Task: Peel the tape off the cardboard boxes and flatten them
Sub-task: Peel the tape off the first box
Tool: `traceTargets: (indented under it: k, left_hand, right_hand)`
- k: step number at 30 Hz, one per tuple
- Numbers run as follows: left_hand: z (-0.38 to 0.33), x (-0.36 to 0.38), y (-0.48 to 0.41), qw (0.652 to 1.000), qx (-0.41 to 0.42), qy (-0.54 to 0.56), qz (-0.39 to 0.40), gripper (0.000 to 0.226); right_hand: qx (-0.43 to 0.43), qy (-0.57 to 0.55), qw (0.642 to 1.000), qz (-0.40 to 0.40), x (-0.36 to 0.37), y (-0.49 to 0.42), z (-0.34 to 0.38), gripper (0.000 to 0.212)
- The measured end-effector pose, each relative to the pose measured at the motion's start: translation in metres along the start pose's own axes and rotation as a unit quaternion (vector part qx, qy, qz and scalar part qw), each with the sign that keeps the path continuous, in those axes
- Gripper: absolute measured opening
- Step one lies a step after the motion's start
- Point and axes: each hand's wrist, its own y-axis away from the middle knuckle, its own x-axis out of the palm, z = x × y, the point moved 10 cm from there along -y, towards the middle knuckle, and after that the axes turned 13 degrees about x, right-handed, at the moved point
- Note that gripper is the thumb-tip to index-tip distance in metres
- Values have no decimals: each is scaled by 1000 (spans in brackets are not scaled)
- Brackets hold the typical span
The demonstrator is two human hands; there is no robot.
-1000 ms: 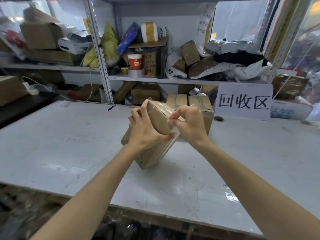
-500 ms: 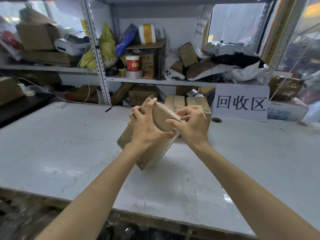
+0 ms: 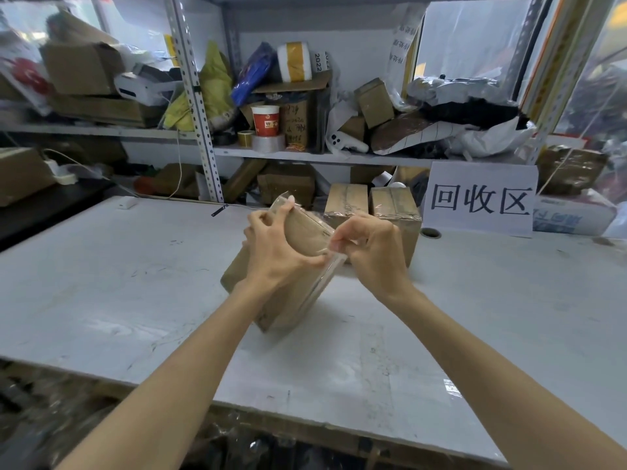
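Observation:
A brown cardboard box wrapped in clear tape stands tilted on one corner on the white table. My left hand grips its upper left side, thumb across the front face. My right hand pinches a strip of clear tape at the box's right edge, thumb and forefinger closed on it. Two more taped cardboard boxes stand side by side right behind the held one, partly hidden by my right hand.
A white sign with three black characters leans at the table's back right, with a dark tape roll lying beside it. Metal shelving crammed with boxes, bags, tape rolls and a red paper cup stands behind.
My right hand's fingers have shifted along the box's right edge and now pinch the tape there. The box has tipped slightly; my left hand keeps its grip.

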Motion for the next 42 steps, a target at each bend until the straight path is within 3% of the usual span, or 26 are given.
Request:
traceTargets:
  k: [3, 10, 12, 16, 20, 24, 27, 30, 33, 37, 39, 40, 42]
  left_hand:
    - [-5, 1, 0, 1000, 29, 2, 9, 123]
    - [7, 4, 0, 999, -28, 41, -18, 120]
    - [23, -1, -1, 993, -63, 89, -35, 111]
    - [12, 7, 0, 993, -6, 116, -12, 111]
    - [5, 16, 0, 988, -2, 154, -15, 111]
    - [4, 13, 1, 989, 17, 145, 11, 116]
    - [1, 18, 1, 988, 21, 148, 34, 123]
    - [3, 15, -1, 991, 4, 135, 18, 109]
    - [10, 9, 0, 991, -5, 130, -8, 95]
    - [15, 8, 2, 991, -1, 135, -17, 95]
    - [14, 9, 1, 991, 10, 134, -16, 96]
    - [14, 9, 1, 991, 14, 134, -17, 96]
    - [15, 9, 1, 990, 23, 139, -12, 97]
  right_hand:
    - [12, 15, 1000, -8, -4, -3, -9, 12]
    - [-19, 102, 994, -37, -7, -7, -4, 14]
    - [8, 99, 994, -53, -19, -11, -17, 14]
    - [70, 102, 992, -31, -22, -17, -33, 24]
    - [77, 138, 986, -51, -16, -14, -29, 32]
    - [147, 85, 986, 5, -12, -19, -55, 41]
    - [141, 69, 988, 2, -13, -19, -51, 25]
    - [127, 60, 990, 7, -10, -16, -44, 11]
    - [142, 43, 989, -3, -13, -15, -50, 7]
    - [198, 24, 980, -29, -23, -12, -66, 10]
    - [210, 33, 976, -36, -27, -12, -69, 19]
    - [211, 38, 976, -35, -27, -13, -69, 34]
    - [225, 16, 974, -18, -26, -14, -70, 93]
